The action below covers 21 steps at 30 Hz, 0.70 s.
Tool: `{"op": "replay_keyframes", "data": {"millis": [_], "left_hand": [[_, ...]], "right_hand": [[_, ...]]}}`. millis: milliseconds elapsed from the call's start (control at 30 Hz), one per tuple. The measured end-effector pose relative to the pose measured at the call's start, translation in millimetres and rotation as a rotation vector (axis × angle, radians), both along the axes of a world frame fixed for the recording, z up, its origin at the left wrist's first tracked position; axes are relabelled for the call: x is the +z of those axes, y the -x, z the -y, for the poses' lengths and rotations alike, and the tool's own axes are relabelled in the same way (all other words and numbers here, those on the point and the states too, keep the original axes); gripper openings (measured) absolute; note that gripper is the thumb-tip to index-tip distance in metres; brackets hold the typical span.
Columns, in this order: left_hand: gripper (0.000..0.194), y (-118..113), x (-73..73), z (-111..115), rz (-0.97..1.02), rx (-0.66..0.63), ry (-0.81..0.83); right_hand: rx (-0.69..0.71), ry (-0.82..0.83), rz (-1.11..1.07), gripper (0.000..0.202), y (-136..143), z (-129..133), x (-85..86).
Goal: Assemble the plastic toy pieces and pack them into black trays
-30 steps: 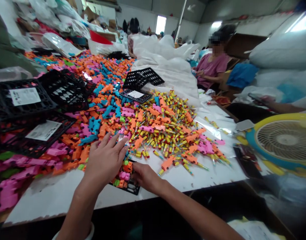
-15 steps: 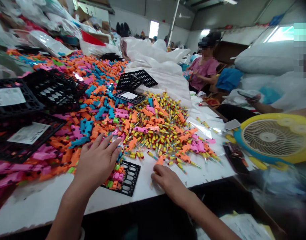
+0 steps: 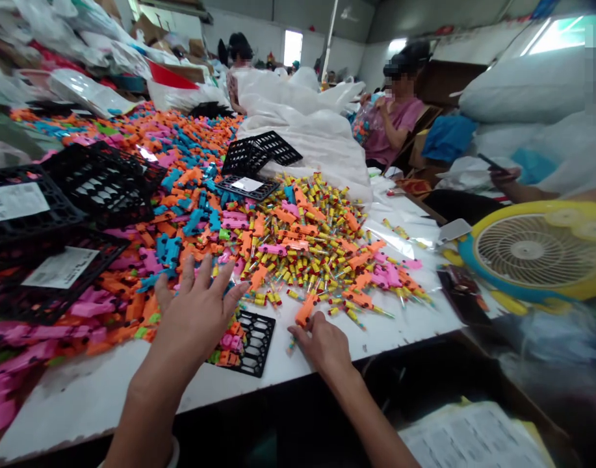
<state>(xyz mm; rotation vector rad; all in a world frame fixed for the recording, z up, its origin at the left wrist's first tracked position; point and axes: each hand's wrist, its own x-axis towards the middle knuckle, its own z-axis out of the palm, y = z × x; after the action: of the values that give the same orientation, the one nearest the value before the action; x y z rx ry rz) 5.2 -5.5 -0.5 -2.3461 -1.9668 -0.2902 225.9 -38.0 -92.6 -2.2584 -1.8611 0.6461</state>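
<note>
My left hand [image 3: 197, 312] is open, fingers spread and palm down, above the near edge of a heap of small plastic toy cars [image 3: 168, 249] in orange, pink and blue. Partly under it lies a black lattice tray [image 3: 259, 341] with several small colourful cars on its left side; the hand hides the rest. My right hand [image 3: 329, 341] pinches an orange toy car [image 3: 306, 310] between thumb and fingers, just over the white tabletop. A small clear piece shows below the thumb, too blurred to name. Beyond is a heap of yellow-banded clear tubes [image 3: 322, 266] mixed with orange and pink cars.
Black trays with white labels [image 3: 61, 267] are stacked at the left, and more trays [image 3: 263, 153] lie behind the heap. A yellow and blue fan [image 3: 526, 250] stands at right. Large white plastic sacking [image 3: 307, 130] rises behind. Other people [image 3: 400, 117] sit farther back.
My left hand's fingers have spread wider. My right hand has turned more upright, and the orange toy car at its fingertips shows more. A second person has come into view at the back.
</note>
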Motion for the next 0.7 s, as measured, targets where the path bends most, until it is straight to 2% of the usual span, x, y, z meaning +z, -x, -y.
{"op": "replay_keyframes", "data": {"millis": [133, 200, 267, 367, 467, 567, 700], "left_hand": [[0.053, -11.8, 5.3, 4.2, -0.058, 0.028, 0.047], [0.055, -13.0, 5.2, 5.9, -0.053, 0.028, 0.034], [0.055, -12.0, 3.5, 6.7, -0.05, 0.029, 0.008], [0.053, -9.9, 0.1, 6.6, -0.065, 0.038, -0.024], [0.052, -9.4, -1.6, 6.5, -0.084, 0.047, -0.042], [0.051, -10.2, -0.7, 7.1, -0.096, 0.051, -0.027], [0.052, -11.4, 0.8, 7.5, -0.09, 0.065, -0.003]], "right_hand": [[-0.039, 0.001, -0.086, 0.018, -12.4, 3.7, -4.6], [-0.062, -0.029, -0.187, 0.015, -20.3, 8.9, -5.0], [-0.084, -0.061, -0.422, 0.018, -21.5, 11.3, -6.4], [-0.095, -0.018, -0.98, 0.032, -6.6, 4.2, -12.3], [0.01, 0.06, -1.308, 0.045, 19.5, -12.2, -19.0], [0.168, 0.163, -1.386, 0.035, 42.6, -27.6, -24.1], [0.243, 0.216, -1.402, 0.034, 58.3, -39.6, -31.1]]}}
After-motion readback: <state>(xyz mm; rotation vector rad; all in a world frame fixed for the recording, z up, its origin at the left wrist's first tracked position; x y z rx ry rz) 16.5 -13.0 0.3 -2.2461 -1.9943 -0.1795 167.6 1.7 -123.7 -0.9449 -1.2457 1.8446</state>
